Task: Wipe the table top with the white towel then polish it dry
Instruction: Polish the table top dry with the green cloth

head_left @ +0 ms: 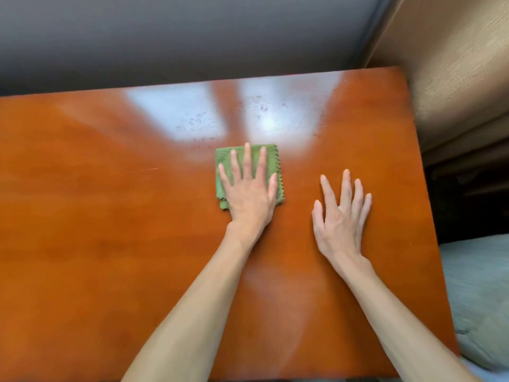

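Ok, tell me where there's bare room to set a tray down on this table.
Bare: the table top left of the green cloth, and the near strip between the forearms. Crowded: centre-right, where the left hand presses the cloth and the right hand lies flat.

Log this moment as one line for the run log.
left hand: flat on green cloth | right hand: open, over bare table top | specks in glare beyond cloth | white towel: not seen
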`<state>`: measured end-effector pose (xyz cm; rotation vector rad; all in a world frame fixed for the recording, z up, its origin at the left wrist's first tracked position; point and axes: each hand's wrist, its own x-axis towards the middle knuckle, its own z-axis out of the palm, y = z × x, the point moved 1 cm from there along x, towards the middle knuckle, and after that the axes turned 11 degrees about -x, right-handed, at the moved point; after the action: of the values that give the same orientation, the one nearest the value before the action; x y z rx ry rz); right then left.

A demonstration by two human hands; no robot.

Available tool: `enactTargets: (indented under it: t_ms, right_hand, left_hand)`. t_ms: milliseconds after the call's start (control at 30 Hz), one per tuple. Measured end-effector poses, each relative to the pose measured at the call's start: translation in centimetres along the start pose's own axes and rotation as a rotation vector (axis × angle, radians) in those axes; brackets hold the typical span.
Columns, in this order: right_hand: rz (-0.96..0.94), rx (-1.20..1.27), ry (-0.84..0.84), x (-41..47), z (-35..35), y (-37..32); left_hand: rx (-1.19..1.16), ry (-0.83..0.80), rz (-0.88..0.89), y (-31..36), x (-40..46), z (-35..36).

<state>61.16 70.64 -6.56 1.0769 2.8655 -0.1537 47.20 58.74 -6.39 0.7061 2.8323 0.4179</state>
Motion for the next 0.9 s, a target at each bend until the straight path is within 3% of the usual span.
enactTargets:
  t_ms: [133,233,400,667,800,900]
  right_hand:
    - [0.068,-0.062,0.074,-0.4,0.8,-1.7]
    - [0.075,-0.059,0.089,-0.5,0.9,-1.5]
    - [0.100,-0.039,0.105,-0.7,0.4,-2.3]
    - [0.139,0.010,0.169,-0.6,-0.1,-3.2]
    - [0.134,0.012,0.177,-0.7,0.0,-3.0]
    - [0.134,0.017,0.173,-0.6,0.0,-2.8]
  left_hand:
    - [-0.022,-0.102,0.303,2.6,-2.7,1.7]
    - [-0.018,-0.096,0.368,-0.8,-4.7,1.3]
    - [-0.011,-0.037,0.160,-12.8,-5.2,-2.5]
    - [-0.041,0.066,-0.364,-35.2,-2.8,-11.2]
    - [-0.132,0.129,-0.561,-35.2,-1.0,-11.8]
    - [-0.097,0.094,-0.441,-28.9,0.6,-10.0]
